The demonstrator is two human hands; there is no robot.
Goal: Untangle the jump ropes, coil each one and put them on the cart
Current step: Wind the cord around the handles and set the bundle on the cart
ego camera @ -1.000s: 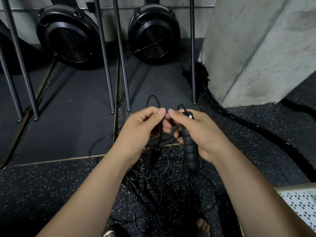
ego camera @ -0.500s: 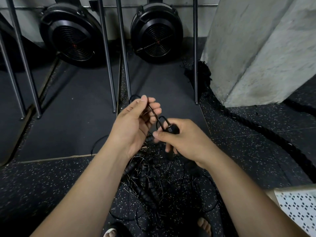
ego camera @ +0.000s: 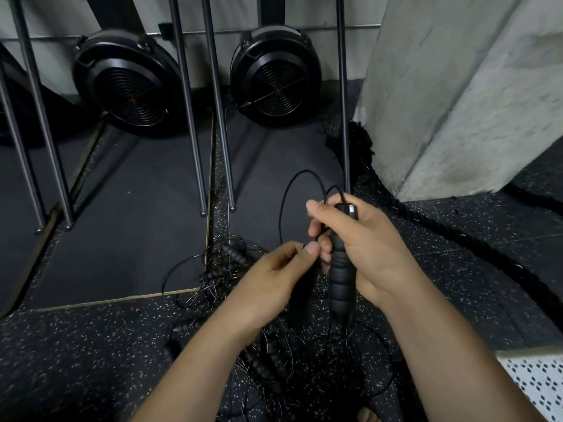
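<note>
Big concrete pillar (ego camera: 457, 86) on the right, speckled floor (ego camera: 91, 360) all around. Against the back wall, left fan (ego camera: 131, 83) and right fan (ego camera: 275, 76). Some thick rope (ego camera: 457, 239) snaking past the pillar. Messy tangle of jump ropes (ego camera: 265, 367) heaped on the floor right under the hands. Then the right hand (ego camera: 365, 248), fingers wrapped round one handle (ego camera: 341, 278), roughly upright above the pile. And the left hand (ego camera: 274, 278), pinching the thin cord (ego camera: 304, 171) looping out of the handle's top.

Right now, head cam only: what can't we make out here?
All head view:
- Rope count in the pile: forearms cover it, and the thin dark cords blur into the dark floor.
- Where the cord runs past the left hand: the hand hides it.
- Far side of the handle: the right hand wraps it.
- White perforated surface, cart or not: cut off at the corner.
</note>
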